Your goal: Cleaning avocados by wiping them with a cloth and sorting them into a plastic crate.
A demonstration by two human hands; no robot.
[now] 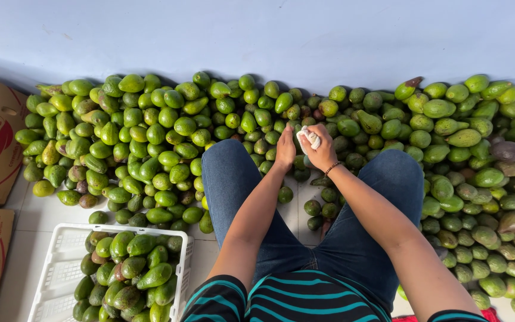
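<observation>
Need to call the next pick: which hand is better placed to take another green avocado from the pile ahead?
Probably the left hand: it looks free and rests against the heaped green avocados. The right hand is closed on a small white cloth.

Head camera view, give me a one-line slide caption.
Seated person's right hand grips a white cloth beside the left hand, amid piled avocados.

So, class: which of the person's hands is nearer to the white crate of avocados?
Left. The left hand is over the pile, up and right of the white crate; the right hand, holding a white cloth, is farther right.
</observation>
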